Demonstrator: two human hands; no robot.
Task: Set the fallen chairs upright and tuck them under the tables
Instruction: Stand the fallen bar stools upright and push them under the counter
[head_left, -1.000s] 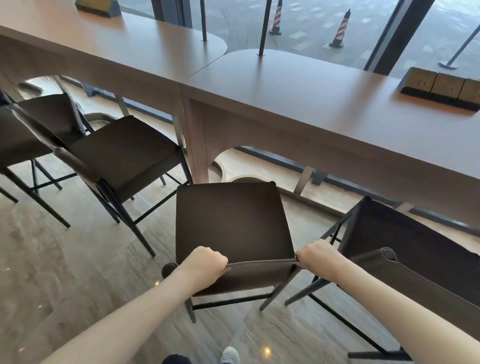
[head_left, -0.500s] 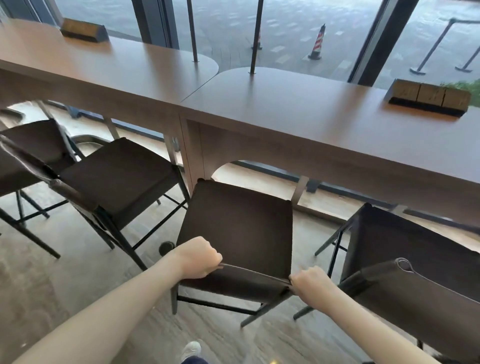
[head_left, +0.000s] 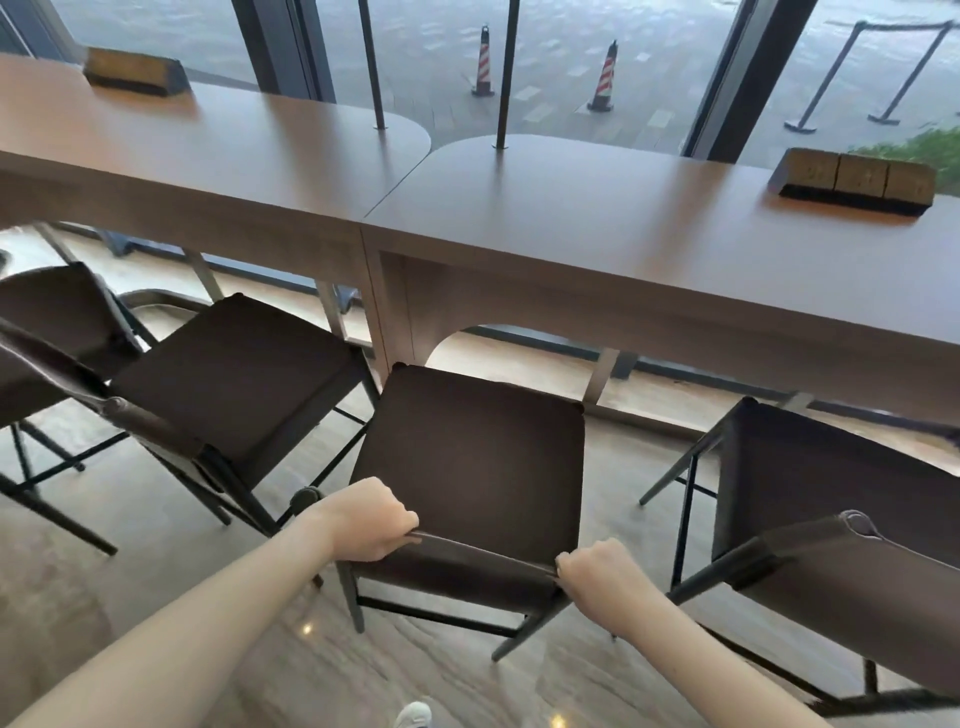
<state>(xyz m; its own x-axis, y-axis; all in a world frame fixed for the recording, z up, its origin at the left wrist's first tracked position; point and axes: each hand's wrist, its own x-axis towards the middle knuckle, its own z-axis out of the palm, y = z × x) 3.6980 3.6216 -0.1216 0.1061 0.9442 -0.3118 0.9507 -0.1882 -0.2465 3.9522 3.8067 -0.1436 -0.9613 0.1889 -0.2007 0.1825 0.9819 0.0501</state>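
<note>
**A:** What are the hands doing?

**B:** The left hand (head_left: 375, 522) is curled over the left end of the low backrest (head_left: 483, 556) of the middle chair (head_left: 475, 457), fingers wrapped round its top edge. The right hand (head_left: 597, 569) grips the right end the same way, knuckles up. Both are closed on that rail.

**A:** And the chair itself?

**B:** It stands upright on its legs, seat front just at the edge of the table (head_left: 623, 228), beside the table's arched support (head_left: 410, 312). By the look of it, the righting is done and the tucking is in hand.

**A:** What would the next move ask for?

**B:** Probably an even forward push from both hands, keeping the seat square so it clears the support on its left.

**A:** Materials?

**B:** The seat is flat, dark brown, matte, squarish with rounded corners; the backrest looks like a band of the same stuff. The frame is thin black metal. The tabletop is smooth, reddish-brown, with rounded ends. The floor (head_left: 156, 545) is glossy, wood-grained. Neighbouring chairs, left (head_left: 234, 364) and right (head_left: 831, 483), match.
</note>
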